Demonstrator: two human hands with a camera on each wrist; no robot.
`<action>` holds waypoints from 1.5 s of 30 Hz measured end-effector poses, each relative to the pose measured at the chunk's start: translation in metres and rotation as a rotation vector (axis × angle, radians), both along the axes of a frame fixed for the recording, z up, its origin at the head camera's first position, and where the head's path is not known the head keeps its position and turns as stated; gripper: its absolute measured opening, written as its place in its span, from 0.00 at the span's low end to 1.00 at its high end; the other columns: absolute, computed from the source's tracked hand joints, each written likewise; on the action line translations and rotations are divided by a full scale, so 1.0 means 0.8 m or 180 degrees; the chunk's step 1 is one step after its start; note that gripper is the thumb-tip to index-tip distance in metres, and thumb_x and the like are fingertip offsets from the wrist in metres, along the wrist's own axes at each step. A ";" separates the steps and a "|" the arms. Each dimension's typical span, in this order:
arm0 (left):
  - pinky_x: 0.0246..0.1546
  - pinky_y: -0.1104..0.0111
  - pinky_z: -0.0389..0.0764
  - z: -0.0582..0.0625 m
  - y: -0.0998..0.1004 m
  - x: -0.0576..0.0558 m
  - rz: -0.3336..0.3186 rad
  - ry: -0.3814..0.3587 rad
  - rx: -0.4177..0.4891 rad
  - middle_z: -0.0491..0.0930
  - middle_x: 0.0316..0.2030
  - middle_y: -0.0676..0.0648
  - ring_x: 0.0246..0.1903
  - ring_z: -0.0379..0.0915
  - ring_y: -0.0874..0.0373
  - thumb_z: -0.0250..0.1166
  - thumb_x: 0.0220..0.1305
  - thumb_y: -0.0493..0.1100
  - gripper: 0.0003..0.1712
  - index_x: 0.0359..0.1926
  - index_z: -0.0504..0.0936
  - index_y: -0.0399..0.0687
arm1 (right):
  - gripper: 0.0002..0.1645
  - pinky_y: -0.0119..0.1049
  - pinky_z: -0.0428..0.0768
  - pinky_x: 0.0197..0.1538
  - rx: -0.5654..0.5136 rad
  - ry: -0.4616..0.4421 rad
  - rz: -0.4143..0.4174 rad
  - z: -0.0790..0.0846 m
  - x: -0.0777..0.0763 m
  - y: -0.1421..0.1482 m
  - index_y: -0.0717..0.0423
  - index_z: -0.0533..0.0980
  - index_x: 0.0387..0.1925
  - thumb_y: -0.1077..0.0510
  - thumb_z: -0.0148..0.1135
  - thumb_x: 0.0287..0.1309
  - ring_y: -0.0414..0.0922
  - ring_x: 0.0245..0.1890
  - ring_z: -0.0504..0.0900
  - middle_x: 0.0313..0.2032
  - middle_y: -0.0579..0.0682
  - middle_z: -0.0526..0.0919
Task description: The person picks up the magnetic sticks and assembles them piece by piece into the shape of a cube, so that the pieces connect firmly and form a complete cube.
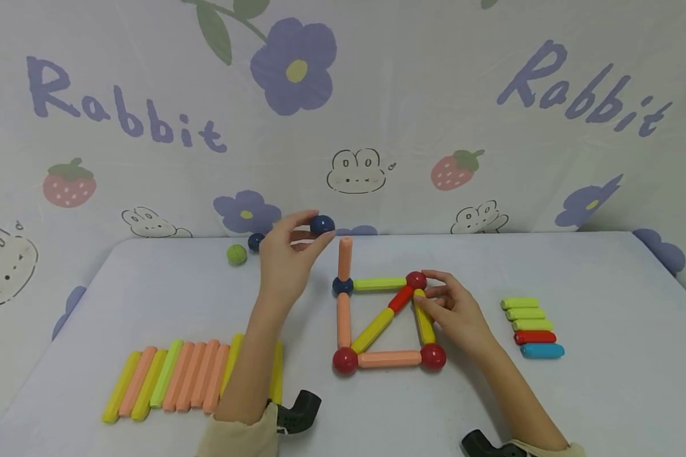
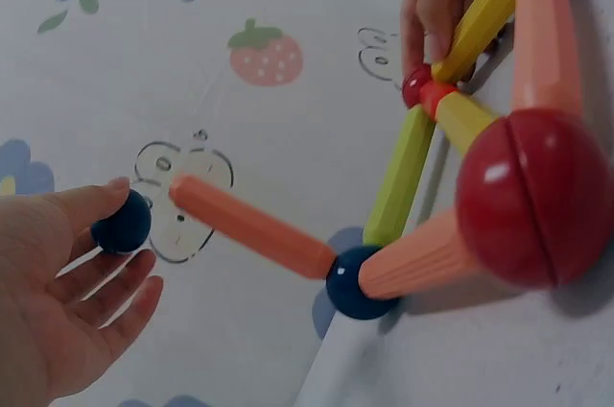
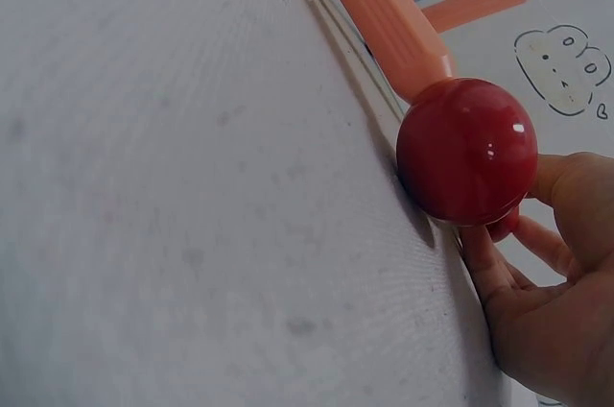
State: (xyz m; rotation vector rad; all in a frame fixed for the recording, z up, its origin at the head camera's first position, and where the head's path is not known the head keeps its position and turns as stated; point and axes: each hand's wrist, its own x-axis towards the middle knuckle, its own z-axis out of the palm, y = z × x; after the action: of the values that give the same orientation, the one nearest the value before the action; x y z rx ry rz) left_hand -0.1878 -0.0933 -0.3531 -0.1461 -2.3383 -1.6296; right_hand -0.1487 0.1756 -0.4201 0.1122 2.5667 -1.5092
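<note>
My left hand (image 1: 288,260) pinches a dark blue ball (image 1: 322,225) between thumb and fingertips. The ball is just left of the top of an orange stick (image 1: 345,257), apart from it. That stick rises from another blue ball (image 1: 343,286) in a frame of sticks and balls on the table. A light green stick (image 1: 380,284) links this corner to a red ball (image 1: 416,280). At that red ball, my right hand (image 1: 457,311) grips the end of a yellow stick (image 1: 425,317), fingers touching the ball. In the right wrist view, a nearer red ball (image 3: 467,152) partly hides the fingers.
Yellow, orange and green sticks (image 1: 191,374) lie in a row at left, partly behind the left forearm. Short green, red and blue sticks (image 1: 534,324) are at right. A green ball (image 1: 237,254) and a blue ball (image 1: 256,242) sit near the table's back edge.
</note>
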 end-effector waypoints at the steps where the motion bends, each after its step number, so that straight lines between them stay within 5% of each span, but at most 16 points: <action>1: 0.57 0.57 0.86 0.001 0.004 0.001 -0.0044 0.0058 0.0021 0.84 0.57 0.41 0.53 0.84 0.47 0.75 0.67 0.38 0.25 0.63 0.82 0.39 | 0.37 0.25 0.81 0.38 -0.0004 0.0002 0.0005 0.000 0.000 0.000 0.55 0.63 0.77 0.54 0.65 0.74 0.48 0.42 0.78 0.58 0.64 0.78; 6: 0.55 0.54 0.87 -0.001 0.018 0.003 -0.0215 0.0204 -0.0032 0.84 0.55 0.40 0.52 0.83 0.46 0.75 0.66 0.37 0.25 0.63 0.83 0.37 | 0.37 0.24 0.81 0.39 -0.0031 -0.0001 0.0016 0.000 0.000 0.000 0.55 0.63 0.77 0.54 0.65 0.74 0.48 0.43 0.78 0.59 0.64 0.78; 18: 0.55 0.54 0.87 0.000 0.026 0.004 -0.0365 0.0119 -0.0184 0.84 0.56 0.40 0.51 0.83 0.45 0.74 0.68 0.39 0.26 0.66 0.82 0.40 | 0.37 0.24 0.80 0.38 -0.0002 0.0012 0.0012 -0.001 0.000 0.002 0.55 0.63 0.77 0.53 0.65 0.74 0.48 0.42 0.78 0.59 0.64 0.78; 27: 0.60 0.54 0.84 -0.001 0.009 0.011 -0.0300 -0.0309 -0.0101 0.81 0.64 0.42 0.55 0.82 0.46 0.73 0.70 0.43 0.31 0.71 0.77 0.45 | 0.37 0.24 0.81 0.40 -0.0021 0.0006 0.0029 0.000 0.000 0.001 0.54 0.63 0.78 0.54 0.64 0.74 0.48 0.43 0.78 0.59 0.64 0.77; 35: 0.59 0.54 0.85 -0.015 -0.001 0.035 -0.0352 -0.0702 -0.0448 0.81 0.63 0.40 0.55 0.82 0.45 0.71 0.71 0.44 0.30 0.71 0.77 0.43 | 0.39 0.29 0.84 0.46 0.0072 -0.0058 0.0143 -0.002 -0.001 0.000 0.48 0.60 0.82 0.56 0.62 0.75 0.51 0.50 0.79 0.62 0.63 0.76; 40: 0.48 0.61 0.88 -0.024 -0.004 0.067 -0.0756 -0.1245 -0.0878 0.85 0.55 0.44 0.48 0.83 0.51 0.75 0.67 0.44 0.24 0.62 0.84 0.43 | 0.37 0.27 0.82 0.42 0.0042 -0.0027 0.0118 0.000 0.000 0.001 0.50 0.63 0.80 0.55 0.63 0.75 0.50 0.46 0.77 0.57 0.62 0.77; 45: 0.43 0.65 0.87 -0.036 -0.008 0.094 -0.1231 -0.1563 -0.0985 0.83 0.43 0.49 0.40 0.79 0.57 0.82 0.58 0.43 0.20 0.48 0.84 0.46 | 0.33 0.26 0.81 0.39 -0.0025 0.0068 0.0038 -0.001 0.001 0.001 0.53 0.67 0.75 0.56 0.64 0.74 0.48 0.42 0.78 0.53 0.61 0.78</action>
State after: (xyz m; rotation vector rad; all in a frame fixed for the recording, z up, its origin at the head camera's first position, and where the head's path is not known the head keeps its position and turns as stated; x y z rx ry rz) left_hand -0.1122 -0.0997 -0.3815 -0.3087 -3.0964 -1.5877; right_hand -0.1479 0.1767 -0.4209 0.0800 2.5729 -1.5244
